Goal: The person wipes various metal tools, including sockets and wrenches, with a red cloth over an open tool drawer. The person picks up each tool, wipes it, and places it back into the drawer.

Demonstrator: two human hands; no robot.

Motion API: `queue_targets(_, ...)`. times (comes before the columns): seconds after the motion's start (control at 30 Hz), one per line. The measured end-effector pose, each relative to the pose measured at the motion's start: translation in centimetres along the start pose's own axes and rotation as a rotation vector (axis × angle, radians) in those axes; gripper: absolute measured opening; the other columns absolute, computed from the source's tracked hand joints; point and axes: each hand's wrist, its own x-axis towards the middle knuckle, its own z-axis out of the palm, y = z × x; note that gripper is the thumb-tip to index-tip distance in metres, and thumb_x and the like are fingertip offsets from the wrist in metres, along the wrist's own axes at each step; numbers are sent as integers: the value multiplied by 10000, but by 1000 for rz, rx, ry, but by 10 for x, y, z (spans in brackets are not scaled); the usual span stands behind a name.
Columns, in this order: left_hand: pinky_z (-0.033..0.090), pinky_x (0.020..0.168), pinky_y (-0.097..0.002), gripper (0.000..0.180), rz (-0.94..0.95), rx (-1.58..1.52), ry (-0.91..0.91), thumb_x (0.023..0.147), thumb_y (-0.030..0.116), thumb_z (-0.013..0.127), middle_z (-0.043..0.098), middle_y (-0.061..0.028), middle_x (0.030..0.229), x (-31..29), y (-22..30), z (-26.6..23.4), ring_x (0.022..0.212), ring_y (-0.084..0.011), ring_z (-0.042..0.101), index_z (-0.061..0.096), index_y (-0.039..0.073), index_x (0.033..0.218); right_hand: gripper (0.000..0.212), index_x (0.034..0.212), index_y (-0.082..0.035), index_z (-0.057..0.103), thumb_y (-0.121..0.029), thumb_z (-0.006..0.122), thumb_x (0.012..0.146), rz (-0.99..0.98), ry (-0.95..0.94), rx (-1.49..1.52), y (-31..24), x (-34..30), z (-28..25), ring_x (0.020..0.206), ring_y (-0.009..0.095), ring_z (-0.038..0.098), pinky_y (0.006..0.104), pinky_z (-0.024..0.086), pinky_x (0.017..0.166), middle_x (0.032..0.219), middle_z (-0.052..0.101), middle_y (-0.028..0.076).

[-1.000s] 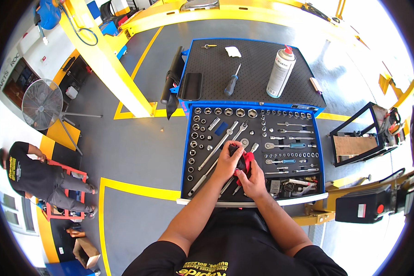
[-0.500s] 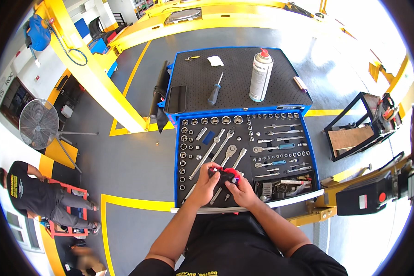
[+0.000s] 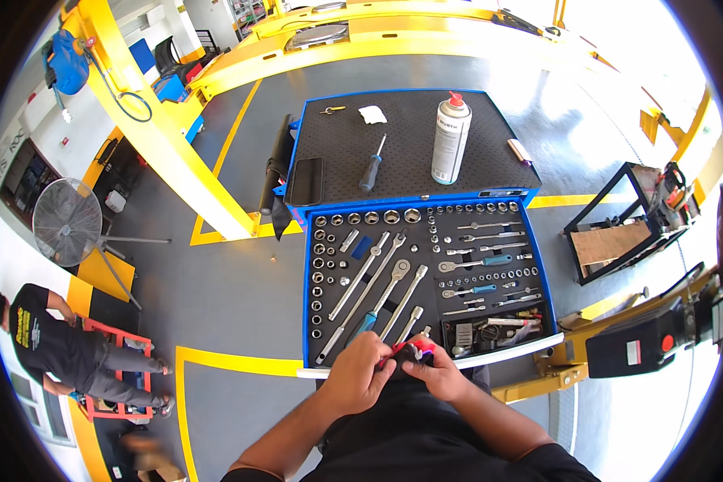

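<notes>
Two hands on one item: left hand (image 3: 361, 371) and right hand (image 3: 439, 377) both pinch a red-and-black bundle (image 3: 414, 352), cloth or glove, can't tell which, around mid front edge of the tool drawer (image 3: 526, 347). Should be light, soft, floppy, low slip; best hold looks like the bunched folds, one pinch per side. Anything wrapped inside is hidden. Drawer edge and blue-handled ratchet (image 3: 365, 324) crowd the left hand. Parts tray (image 3: 502, 336) fills the drawer's front-right corner; aerosol can (image 3: 451, 145) and screwdriver (image 3: 370, 170) stand and lie near the cabinet top's (image 3: 410, 165) front edge, black slab (image 3: 306, 181) at its front-left corner.
</notes>
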Motion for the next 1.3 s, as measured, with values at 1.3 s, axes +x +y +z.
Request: queue_targets(1.3, 391, 535, -453, 240, 244, 89, 198, 984, 59, 610, 496, -172, 722, 9, 15, -3, 593, -384, 518, 464, 2, 803, 474, 1205, -54, 497, -16, 821, 861, -328, -70, -374, -14, -22, 15, 840, 305, 619, 367, 504, 759, 999, 595, 149)
